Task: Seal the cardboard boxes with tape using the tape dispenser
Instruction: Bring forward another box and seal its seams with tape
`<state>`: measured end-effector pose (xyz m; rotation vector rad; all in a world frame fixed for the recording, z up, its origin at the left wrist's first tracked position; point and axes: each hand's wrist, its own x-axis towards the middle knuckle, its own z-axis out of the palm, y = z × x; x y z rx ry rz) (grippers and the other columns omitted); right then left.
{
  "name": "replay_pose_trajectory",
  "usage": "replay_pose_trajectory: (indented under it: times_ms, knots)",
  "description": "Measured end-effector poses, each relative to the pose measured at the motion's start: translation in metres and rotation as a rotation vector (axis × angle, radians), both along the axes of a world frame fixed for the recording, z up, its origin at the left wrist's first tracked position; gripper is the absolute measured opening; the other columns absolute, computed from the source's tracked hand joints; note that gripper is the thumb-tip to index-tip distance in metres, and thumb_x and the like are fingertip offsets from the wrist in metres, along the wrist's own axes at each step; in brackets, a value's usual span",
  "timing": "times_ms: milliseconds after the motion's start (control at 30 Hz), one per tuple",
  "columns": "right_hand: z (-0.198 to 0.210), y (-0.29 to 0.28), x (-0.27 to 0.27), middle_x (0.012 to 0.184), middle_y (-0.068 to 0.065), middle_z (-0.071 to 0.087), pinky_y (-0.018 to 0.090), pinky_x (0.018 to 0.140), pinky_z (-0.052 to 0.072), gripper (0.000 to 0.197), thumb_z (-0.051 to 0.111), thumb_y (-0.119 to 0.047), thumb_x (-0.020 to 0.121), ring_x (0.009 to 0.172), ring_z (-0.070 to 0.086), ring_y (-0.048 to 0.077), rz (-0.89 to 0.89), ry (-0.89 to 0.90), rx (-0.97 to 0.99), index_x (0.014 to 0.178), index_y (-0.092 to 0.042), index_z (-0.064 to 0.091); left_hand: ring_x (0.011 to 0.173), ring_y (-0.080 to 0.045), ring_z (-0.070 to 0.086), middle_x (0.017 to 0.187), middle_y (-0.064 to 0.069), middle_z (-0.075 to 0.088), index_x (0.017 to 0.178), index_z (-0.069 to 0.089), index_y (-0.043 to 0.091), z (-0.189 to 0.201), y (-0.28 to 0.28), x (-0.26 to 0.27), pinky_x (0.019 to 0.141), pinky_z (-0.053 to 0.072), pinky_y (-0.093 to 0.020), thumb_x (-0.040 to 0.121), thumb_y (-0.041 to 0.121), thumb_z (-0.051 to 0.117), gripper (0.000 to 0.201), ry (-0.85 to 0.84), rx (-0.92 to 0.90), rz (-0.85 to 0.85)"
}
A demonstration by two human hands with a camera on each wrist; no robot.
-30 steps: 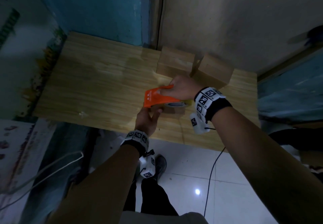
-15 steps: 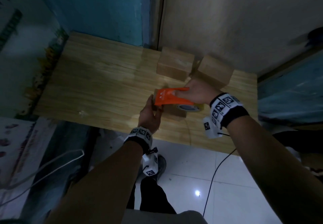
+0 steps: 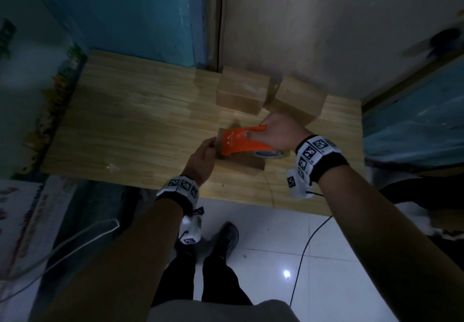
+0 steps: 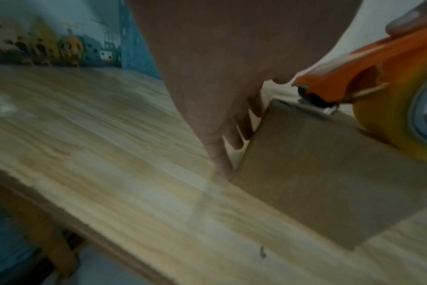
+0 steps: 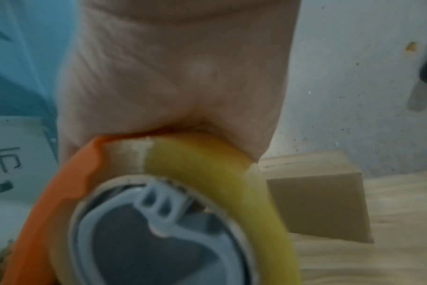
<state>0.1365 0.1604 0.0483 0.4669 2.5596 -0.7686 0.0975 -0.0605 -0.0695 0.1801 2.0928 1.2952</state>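
Observation:
A small cardboard box [image 3: 247,165] stands near the wooden table's front edge. My right hand [image 3: 278,133] grips the orange tape dispenser [image 3: 238,140], which lies flat on the box's top with its yellowish tape roll [image 3: 266,154] toward my wrist. In the left wrist view the dispenser's front end [image 4: 312,96] touches the top left edge of the box [image 4: 317,173]. My left hand [image 3: 203,158] presses straight fingers [image 4: 222,135] against the box's left side. The right wrist view shows my palm over the tape roll [image 5: 207,164].
Two more cardboard boxes [image 3: 242,90] [image 3: 298,98] stand side by side against the back wall, just behind my right hand. The wooden table [image 3: 125,125] stretches bare to the left. A white tiled floor with a black cable [image 3: 301,251] lies below the front edge.
The dispenser has drawn to the right along the box top and now lies flatter. My left hand has shifted from under the dispenser's front to the box's left side.

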Motion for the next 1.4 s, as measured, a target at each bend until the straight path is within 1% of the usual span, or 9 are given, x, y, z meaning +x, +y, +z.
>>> replay_pose_trajectory:
  times_ms: [67,133,300,500,800,1000,1133,1267,1400]
  knots:
    - [0.000,0.000,-0.001,0.046,0.001,0.045,0.026,0.046,0.029,0.059,0.062,-0.063,0.084,0.034,0.038,0.008,-0.002,0.008,-0.009,0.050,-0.018,0.046,0.102,-0.035,0.059,0.105,-0.012,0.060,0.120,0.052,0.014,0.010,0.012,-0.007,0.085,0.045,-0.038,0.102,0.044,0.031,0.041,0.049,-0.017,0.040]
    - [0.001,0.001,0.000,0.044,-0.001,0.046,0.026,0.047,0.030,0.059,0.062,-0.064,0.084,0.033,0.039,0.007,-0.022,0.007,-0.015,0.050,-0.018,0.048,0.097,-0.029,0.057,0.102,-0.010,0.057,0.121,0.050,0.009,0.016,0.027,-0.014,0.081,0.041,-0.034,0.106,0.040,0.030,0.040,0.054,-0.006,0.094]
    - [0.000,0.005,0.007,0.043,-0.004,0.047,0.025,0.048,0.032,0.057,0.063,-0.063,0.084,0.034,0.042,0.005,-0.072,0.003,-0.037,0.049,-0.020,0.049,0.103,-0.028,0.059,0.118,-0.014,0.060,0.134,0.051,0.014,0.003,0.041,-0.017,0.086,0.048,-0.037,0.105,0.040,0.029,0.044,0.096,-0.013,0.015]
    - [0.004,-0.001,0.003,0.051,0.001,0.051,0.027,0.049,0.034,0.060,0.059,-0.067,0.084,0.044,0.047,0.014,0.001,-0.018,-0.013,0.053,-0.016,0.056,0.075,-0.028,0.056,0.089,-0.009,0.057,0.127,0.049,0.018,-0.004,0.038,-0.022,0.066,0.041,-0.032,0.105,0.042,0.026,0.041,0.152,-0.135,-0.066]
    - [0.007,0.006,0.009,0.057,0.007,0.061,0.026,0.050,0.039,0.061,0.059,-0.068,0.083,0.050,0.056,0.017,0.007,-0.044,0.007,0.060,-0.011,0.065,0.079,-0.034,0.061,0.089,-0.009,0.059,0.126,0.049,0.021,0.004,0.039,-0.019,0.067,0.044,-0.035,0.104,0.047,0.022,0.044,0.233,-0.247,-0.115]
    - [0.007,0.006,0.013,0.059,0.007,0.062,0.028,0.051,0.040,0.062,0.058,-0.069,0.082,0.051,0.058,0.019,0.007,-0.042,0.047,0.060,-0.012,0.063,0.076,-0.035,0.064,0.074,0.001,0.052,0.122,0.049,0.026,0.014,0.043,-0.015,0.069,0.059,-0.051,0.101,0.054,0.024,0.043,0.160,-0.281,-0.085]
    - [0.007,0.020,0.028,0.061,0.014,0.065,0.027,0.051,0.038,0.060,0.059,-0.066,0.083,0.051,0.057,0.019,-0.030,-0.053,0.030,0.060,-0.010,0.064,0.076,-0.037,0.066,0.087,-0.012,0.061,0.121,0.048,0.025,0.010,0.043,-0.017,0.069,0.059,-0.051,0.099,0.058,0.024,0.046,0.199,-0.293,-0.103]
    - [0.003,0.034,0.048,0.058,0.011,0.067,0.030,0.051,0.043,0.058,0.061,-0.064,0.082,0.047,0.058,0.016,-0.088,-0.051,-0.021,0.056,-0.012,0.063,0.078,-0.037,0.067,0.085,-0.009,0.058,0.120,0.048,0.025,0.010,0.042,-0.016,0.069,0.060,-0.051,0.099,0.059,0.025,0.046,0.199,-0.286,-0.093]
    - [0.001,0.043,0.057,0.060,0.008,0.070,0.037,0.055,0.058,0.060,0.062,-0.065,0.081,0.051,0.067,0.020,-0.104,-0.076,-0.028,0.069,-0.008,0.073,0.083,-0.039,0.066,0.088,-0.010,0.057,0.121,0.048,0.025,0.010,0.043,-0.016,0.072,0.059,-0.051,0.098,0.059,0.025,0.047,0.209,-0.288,-0.096]
